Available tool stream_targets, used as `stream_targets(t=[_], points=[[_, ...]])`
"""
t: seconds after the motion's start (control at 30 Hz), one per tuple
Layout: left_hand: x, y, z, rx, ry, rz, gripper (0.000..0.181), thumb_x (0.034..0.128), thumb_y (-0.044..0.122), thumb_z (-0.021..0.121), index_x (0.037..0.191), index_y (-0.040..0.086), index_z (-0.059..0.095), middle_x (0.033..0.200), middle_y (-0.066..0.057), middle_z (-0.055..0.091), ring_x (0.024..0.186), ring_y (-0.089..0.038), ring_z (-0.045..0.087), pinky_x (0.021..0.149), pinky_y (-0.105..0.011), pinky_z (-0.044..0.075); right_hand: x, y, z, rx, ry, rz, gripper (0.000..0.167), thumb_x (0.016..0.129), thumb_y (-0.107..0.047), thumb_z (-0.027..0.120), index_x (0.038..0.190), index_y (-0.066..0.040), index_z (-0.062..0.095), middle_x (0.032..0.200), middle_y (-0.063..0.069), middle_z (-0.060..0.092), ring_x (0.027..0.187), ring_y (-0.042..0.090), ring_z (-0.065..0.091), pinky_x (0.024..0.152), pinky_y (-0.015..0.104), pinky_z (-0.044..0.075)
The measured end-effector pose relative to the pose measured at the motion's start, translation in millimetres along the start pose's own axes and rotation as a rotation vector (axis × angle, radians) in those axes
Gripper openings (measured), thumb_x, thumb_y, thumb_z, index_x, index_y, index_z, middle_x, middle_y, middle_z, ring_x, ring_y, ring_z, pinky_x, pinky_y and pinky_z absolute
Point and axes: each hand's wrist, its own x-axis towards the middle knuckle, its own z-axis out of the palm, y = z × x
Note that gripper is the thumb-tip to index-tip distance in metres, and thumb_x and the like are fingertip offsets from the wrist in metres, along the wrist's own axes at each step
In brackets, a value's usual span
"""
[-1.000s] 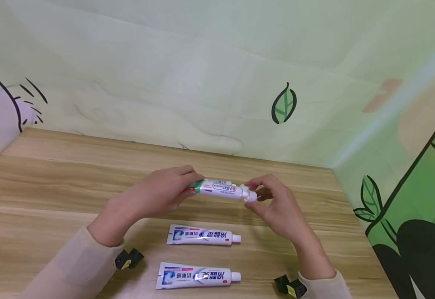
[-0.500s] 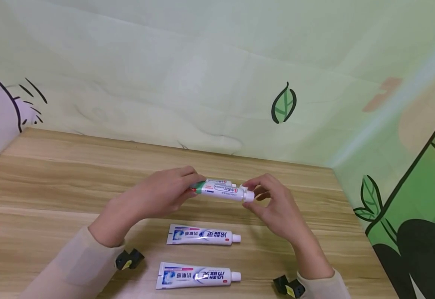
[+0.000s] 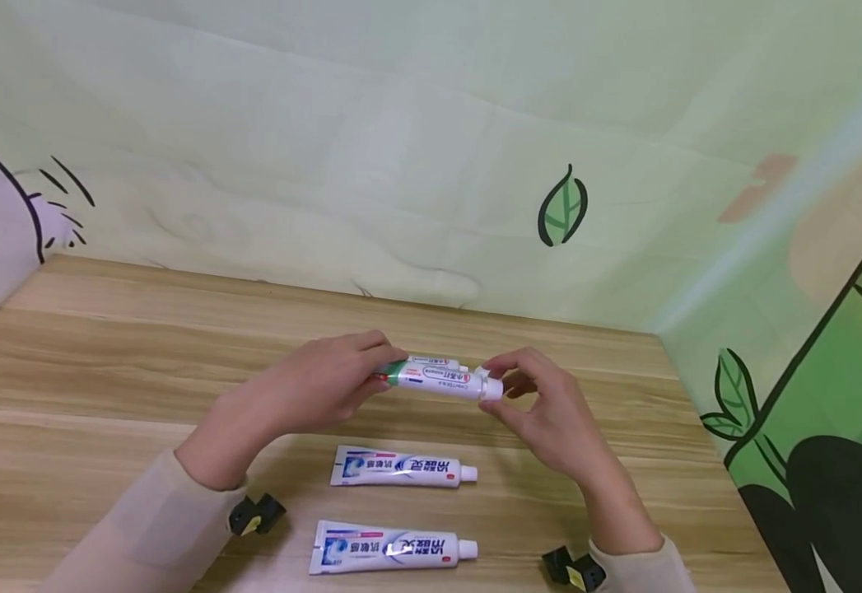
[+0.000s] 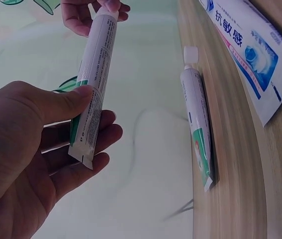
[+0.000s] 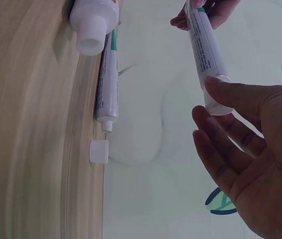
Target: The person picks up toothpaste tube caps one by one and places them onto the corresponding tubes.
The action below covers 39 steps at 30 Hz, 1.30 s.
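My left hand [image 3: 319, 379] holds a white-and-green toothpaste tube [image 3: 434, 380] by its flat green end, thumb on one side and fingers on the other. My right hand [image 3: 552, 412] pinches the white cap [image 5: 218, 105] at the tube's other end between thumb and fingers; cap and tube meet there. The held tube is above the table, nearly level. Behind it, a second white-and-green toothpaste tube [image 5: 108, 87] lies on the table, its nozzle bare. A loose white cap [image 5: 99, 151] stands just off that nozzle.
Two white-and-blue toothpaste tubes, one nearer the hands [image 3: 401, 467] and one closer to the front [image 3: 393, 548], lie capped on the wooden table [image 3: 142, 329], caps to the right. A printed cloth wall [image 3: 371, 148] rises along the table's back edge.
The cap in my right hand has shifted slightly left, closing against the tube's end. My left hand has barely moved, and the tubes on the table lie as before.
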Motion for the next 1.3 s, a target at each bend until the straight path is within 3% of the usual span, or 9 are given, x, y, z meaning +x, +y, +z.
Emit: stream_targets(t=[0.13,0.5,0.93,1.3], points=[[-0.4,-0.4,0.7,0.002,0.004,0.006,0.036,0.103,0.018,0.065,0.138,0.009,0.064,0.112,-0.001,0.067,0.087,-0.01,0.06,0.077,-0.028,0.056,-0.7,-0.7,-1.2,-0.01,0.005,0.008,0.042,0.081,-0.005,0.088,0.117,-0.014,0.068,0.108,0.003,0.073,0.087,0.015,0.072,0.08,0.034,0.059],[-0.7,-0.6,0.9,0.009,0.008,0.022,0.035,0.1018,0.015,0.067,0.136,0.008,0.066,0.111,-0.001,0.067,0.086,-0.01,0.059,0.076,-0.027,0.056,-0.8,0.2,-0.6,-0.026,0.018,-0.02,0.043,0.079,-0.005,0.089,0.116,-0.014,0.069,0.106,0.001,0.074,0.085,0.015,0.071,0.08,0.037,0.059],[-1.3,-4.2,2.6,0.024,0.037,0.04,0.035,0.1008,0.015,0.068,0.135,0.007,0.067,0.111,-0.002,0.068,0.085,-0.01,0.059,0.074,-0.026,0.054,0.2,-1.4,-1.7,0.022,-0.015,0.036,0.03,0.088,-0.01,0.082,0.115,-0.014,0.07,0.102,0.002,0.078,0.087,0.013,0.074,0.076,0.028,0.058],[-2.8,-3.4,0.0,0.025,0.037,0.037,0.035,0.1011,0.015,0.068,0.135,0.008,0.066,0.112,-0.002,0.068,0.086,-0.01,0.059,0.074,-0.027,0.055,-0.6,-0.6,-1.2,0.046,-0.03,0.078,0.024,0.089,-0.012,0.081,0.112,-0.013,0.073,0.095,0.001,0.078,0.084,0.013,0.072,0.072,0.03,0.057]])
